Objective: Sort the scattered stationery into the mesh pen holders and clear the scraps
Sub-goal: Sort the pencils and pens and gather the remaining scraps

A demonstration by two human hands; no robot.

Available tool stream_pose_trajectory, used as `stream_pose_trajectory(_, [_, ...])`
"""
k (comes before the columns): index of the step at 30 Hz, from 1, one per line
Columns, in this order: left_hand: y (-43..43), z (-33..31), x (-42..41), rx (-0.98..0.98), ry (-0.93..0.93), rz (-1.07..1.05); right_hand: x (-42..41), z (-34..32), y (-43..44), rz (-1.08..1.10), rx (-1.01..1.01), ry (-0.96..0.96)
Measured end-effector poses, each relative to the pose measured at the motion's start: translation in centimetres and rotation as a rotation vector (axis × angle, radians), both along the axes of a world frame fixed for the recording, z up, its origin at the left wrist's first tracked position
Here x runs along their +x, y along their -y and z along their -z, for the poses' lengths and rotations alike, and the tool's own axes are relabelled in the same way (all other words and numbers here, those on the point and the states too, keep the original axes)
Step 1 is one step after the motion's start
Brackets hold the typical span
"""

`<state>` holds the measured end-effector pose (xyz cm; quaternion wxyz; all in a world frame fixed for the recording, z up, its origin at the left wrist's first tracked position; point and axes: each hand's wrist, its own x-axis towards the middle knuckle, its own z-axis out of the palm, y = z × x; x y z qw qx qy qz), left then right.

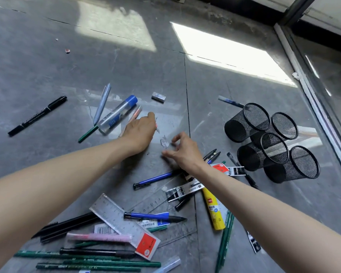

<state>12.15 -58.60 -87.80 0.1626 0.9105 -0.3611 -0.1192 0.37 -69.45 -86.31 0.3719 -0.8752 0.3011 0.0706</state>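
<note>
Both hands reach out over a grey floor (47,75) covered with pens and pencils. The left hand (140,133) lies palm down with its fingers curled in, and something thin and pale pokes out past its fingertips, but I cannot tell if the hand is holding it. The right hand (182,149) has its fingers bent and spread a little, with the thumb and first finger close together just beside a small crumpled scrap (164,143) that lies between the two hands. I cannot tell if the fingers touch the scrap. Four black mesh pen holders (272,142) stand bunched together off to the right, touching each other. A black marker (37,116) lies alone far to the left. A clear tube with a blue cap (118,114) lies just beyond the left hand, and a small white eraser (158,97) sits near it. Close to the person lie a clear ruler with a red end (124,226), green pencils (87,262), blue pens (156,179) and a yellow glue stick (214,210), all mixed in a heap.
</note>
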Motion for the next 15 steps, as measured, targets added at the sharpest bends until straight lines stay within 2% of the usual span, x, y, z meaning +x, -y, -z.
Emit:
stream_pose_trajectory(5, [-2.4, -0.7, -0.6, 0.023, -0.033, 0.046, 1.7, 0.7, -0.3, -0.029, -0.061, -0.035])
stream_pose_trajectory(10, [-5.2, -2.8, -0.8, -0.092, -0.266, -0.065, 2.3, 0.5, -0.2, -0.096, -0.107, -0.067])
stream_pose_trajectory(12, [-6.6, -3.9, -0.9, -0.14, -0.307, -0.133, 2.3, 0.4, -0.5, -0.102, -0.144, -0.064])
stream_pose_trajectory(15, [-8.9, -4.9, -0.9, -0.111, -0.293, -0.198, 2.4, 0.1, -1.4, -0.132, -0.132, 0.004])
